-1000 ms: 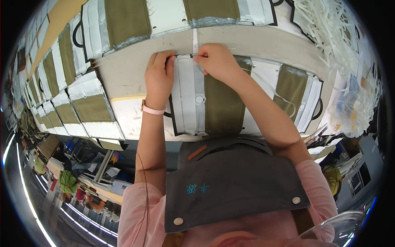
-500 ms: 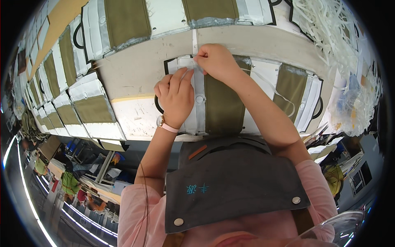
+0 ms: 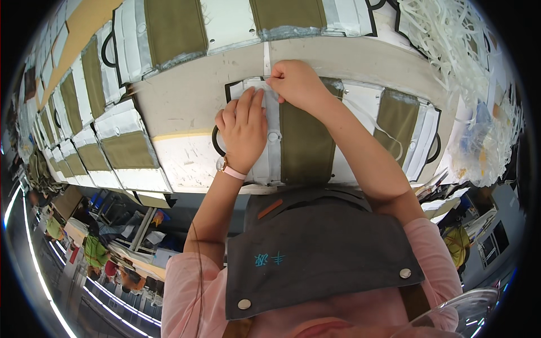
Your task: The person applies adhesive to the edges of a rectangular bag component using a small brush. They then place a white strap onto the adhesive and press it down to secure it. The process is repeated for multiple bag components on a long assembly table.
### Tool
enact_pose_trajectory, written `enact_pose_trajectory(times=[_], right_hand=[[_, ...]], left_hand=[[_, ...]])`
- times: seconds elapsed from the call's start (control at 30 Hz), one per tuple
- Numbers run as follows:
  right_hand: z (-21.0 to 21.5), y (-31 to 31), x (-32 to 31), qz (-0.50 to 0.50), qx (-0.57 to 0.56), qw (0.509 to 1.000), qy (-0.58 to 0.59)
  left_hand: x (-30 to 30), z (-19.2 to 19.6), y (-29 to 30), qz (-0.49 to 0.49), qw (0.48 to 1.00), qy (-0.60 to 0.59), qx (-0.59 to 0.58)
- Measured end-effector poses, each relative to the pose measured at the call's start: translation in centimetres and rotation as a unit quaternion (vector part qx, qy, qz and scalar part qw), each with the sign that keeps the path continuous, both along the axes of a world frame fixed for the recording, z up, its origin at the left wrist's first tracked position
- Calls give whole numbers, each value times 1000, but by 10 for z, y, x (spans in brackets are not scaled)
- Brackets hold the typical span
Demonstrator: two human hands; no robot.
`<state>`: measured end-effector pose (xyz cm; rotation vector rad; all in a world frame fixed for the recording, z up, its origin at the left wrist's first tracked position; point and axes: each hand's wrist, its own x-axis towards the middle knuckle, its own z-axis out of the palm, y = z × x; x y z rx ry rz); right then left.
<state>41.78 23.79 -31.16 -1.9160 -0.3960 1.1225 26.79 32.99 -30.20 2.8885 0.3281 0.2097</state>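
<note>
A flat bag panel (image 3: 307, 143) in white and olive green, with dark edging and black loop handles, lies on the worktable in front of me. My left hand (image 3: 243, 127) rests palm down on its left white section, fingers stretched toward the far edge. Close beside it, my right hand (image 3: 296, 84) is closed in a pinch at the panel's far edge. A thin white strip (image 3: 372, 121) emerges from behind my right hand and wrist and curls over the panel to the right. Its end at my fingers is hidden, so what they pinch cannot be made out.
Another olive and white panel (image 3: 228, 28) lies across the far side of the worktable (image 3: 191, 84). Overlapping similar panels (image 3: 132, 149) line the left. A tangled heap of translucent white strips (image 3: 445, 45) covers the far right, with clear plastic (image 3: 479, 149) below it.
My left hand has shifted slightly to the right and its fingertips have slid a little toward the far edge. My right hand stays nearly still in its pinch.
</note>
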Motion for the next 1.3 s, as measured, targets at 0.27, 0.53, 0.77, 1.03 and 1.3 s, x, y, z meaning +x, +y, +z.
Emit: enact_pose_trajectory(times=[0.27,0.53,0.77,1.03,1.3], right_hand=[[-3,1,-1,11,-1,998,-55],[-8,5,-7,31,-28,985,-167],[-11,6,-10,25,-33,979,-202],[-9,9,-14,12,-49,976,-212],[22,-36,-8,24,-77,960,-269]], left_hand=[[1,1,-2,-3,1000,17,-1],[3,1,-4,10,999,34,-4],[4,1,-4,13,999,37,-8],[7,1,-3,13,999,46,-12],[7,-1,-4,2,998,64,18]])
